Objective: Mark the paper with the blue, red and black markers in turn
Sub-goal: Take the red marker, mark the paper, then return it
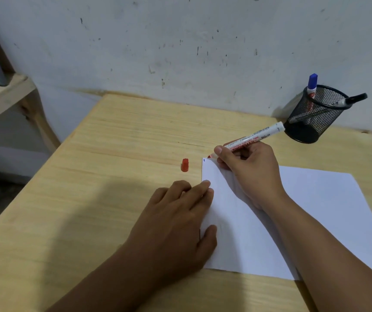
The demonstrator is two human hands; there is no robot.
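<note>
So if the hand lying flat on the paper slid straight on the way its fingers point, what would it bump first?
Probably the right hand, which holds the red marker at the paper's far corner. The left hand's fingers point up and a bit right, toward it. The red cap sits just left of that line.

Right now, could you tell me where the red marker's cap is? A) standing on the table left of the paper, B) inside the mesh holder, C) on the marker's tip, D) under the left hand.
A: the red cap stands alone on the table, just left of the paper, while the right hand holds the uncapped red marker.
</note>
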